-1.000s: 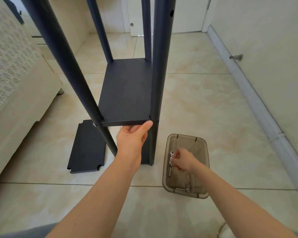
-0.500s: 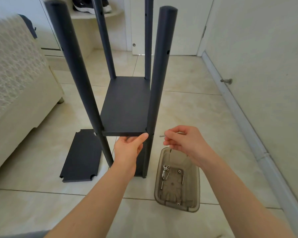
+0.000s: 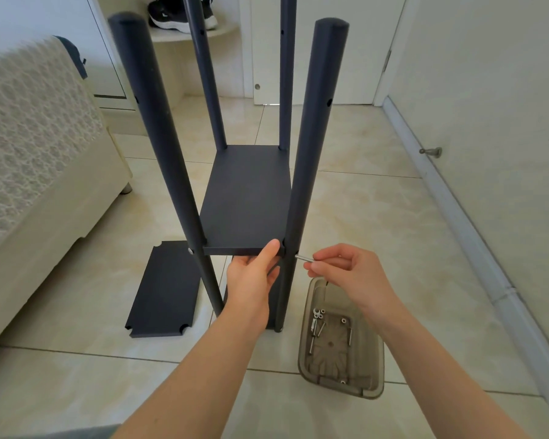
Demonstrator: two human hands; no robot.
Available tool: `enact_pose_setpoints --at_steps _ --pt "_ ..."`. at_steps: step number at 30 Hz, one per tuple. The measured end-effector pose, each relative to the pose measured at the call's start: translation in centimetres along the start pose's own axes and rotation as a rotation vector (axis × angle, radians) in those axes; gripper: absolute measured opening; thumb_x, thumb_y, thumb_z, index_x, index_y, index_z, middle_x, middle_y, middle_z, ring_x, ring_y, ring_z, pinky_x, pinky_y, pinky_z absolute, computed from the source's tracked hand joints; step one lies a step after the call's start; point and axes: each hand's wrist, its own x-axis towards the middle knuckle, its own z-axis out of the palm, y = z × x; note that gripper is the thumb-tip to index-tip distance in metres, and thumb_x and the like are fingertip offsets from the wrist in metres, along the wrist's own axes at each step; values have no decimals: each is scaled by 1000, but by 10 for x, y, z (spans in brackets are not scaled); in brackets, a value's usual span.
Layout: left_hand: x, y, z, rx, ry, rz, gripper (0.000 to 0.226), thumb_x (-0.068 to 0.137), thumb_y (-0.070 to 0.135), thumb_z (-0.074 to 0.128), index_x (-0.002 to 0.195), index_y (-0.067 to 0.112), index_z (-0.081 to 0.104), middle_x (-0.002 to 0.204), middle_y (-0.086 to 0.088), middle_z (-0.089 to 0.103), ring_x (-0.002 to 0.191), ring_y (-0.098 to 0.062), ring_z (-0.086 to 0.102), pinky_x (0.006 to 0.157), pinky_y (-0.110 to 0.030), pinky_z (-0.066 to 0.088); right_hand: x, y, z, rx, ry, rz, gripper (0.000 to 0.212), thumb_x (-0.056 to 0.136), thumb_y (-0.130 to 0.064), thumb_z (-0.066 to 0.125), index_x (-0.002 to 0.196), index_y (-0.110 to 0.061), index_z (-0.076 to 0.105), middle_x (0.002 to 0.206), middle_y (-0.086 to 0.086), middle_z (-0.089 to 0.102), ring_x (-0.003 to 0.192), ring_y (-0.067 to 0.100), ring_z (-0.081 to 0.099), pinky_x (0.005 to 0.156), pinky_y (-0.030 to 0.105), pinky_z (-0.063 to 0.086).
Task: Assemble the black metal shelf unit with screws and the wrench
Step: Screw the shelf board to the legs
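Grip, right hand [image 3: 346,274]: thumb and fingertips are clenched on a screw [image 3: 303,257], with the shank pointing left.
Grip, left hand [image 3: 254,277]: the thumb lies on top of the shelf board [image 3: 248,201] at its near right corner and the fingers are underneath, grasping it and propping it level.
Screw position: the tip is right at the near right post [image 3: 308,172], level with the board's edge. I cannot tell whether it has entered the hole.
Frame: 4 posts stand upright on the floor with the board between them. A screw head [image 3: 191,251] shows on the near left post [image 3: 162,137].
Step in hand: my read is feeding this screw through the post into the board's corner.
Do it well: hold the board dead level so the holes line up, push the screw in square and start it by hand. Save the wrench for the last turns.
Watch for: a sagging corner, which would let the thread cross or jam.
Spares: more screws [image 3: 314,331] lie in the clear tray [image 3: 379,369] just beside the post's foot.
Waiting: a loose board [image 3: 165,289] lies flat on the floor, left of the frame.
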Motion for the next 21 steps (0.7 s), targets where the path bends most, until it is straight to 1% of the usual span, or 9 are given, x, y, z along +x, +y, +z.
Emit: enact_pose_setpoints --at_steps 5,9,12,13,16,18,21 --pt "2 -1 -1 10 1 3 31 92 14 69 122 16 64 109 1 76 100 -15 73 89 -28 53 2 1 0 10 7 -15 14 77 -15 81 88 -13 72 82 6 77 86 20 73 99 47 51" --pt "3 -3 -1 -4 6 12 32 93 14 68 124 13 63 111 -2 75 102 -17 72 87 -27 53 1 1 0 -7 1 -43 12 78 -17 80 87 -16 72 81 5 77 85 19 73 98 47 51" --pt "3 -3 0 -13 4 16 28 93 12 67 121 14 63 111 -4 74 100 -18 73 80 -27 55 2 2 -1 -12 9 -42 12 78 -16 81 87 -16 72 81 5 76 84 19 74 97 44 52" --pt "3 -3 1 -8 6 17 28 93 12 67 121 14 63 110 -4 74 100 -18 73 82 -27 56 3 3 -1 -10 14 -38 12 77 -15 81 86 -16 72 81 4 77 84 19 74 96 44 53" --pt "4 -4 2 15 19 27 32 93 13 67 124 14 62 112 -4 73 104 -20 71 95 -35 55 4 4 -1 -4 24 -38 13 77 -14 81 86 -15 72 81 4 77 84 19 73 94 41 54" --pt "5 -5 2 27 30 38 32 93 14 67 124 14 61 112 -3 73 105 -20 71 97 -35 55 5 5 0 -13 16 -44 12 77 -14 81 85 -15 72 81 3 77 84 18 73 90 38 55" --pt "6 -6 2 32 27 46 30 94 14 66 124 15 61 109 -2 74 103 -19 72 88 -29 56 6 7 3 -36 22 -70 12 77 -14 82 83 -17 72 78 -1 76 80 13 73 79 27 52"
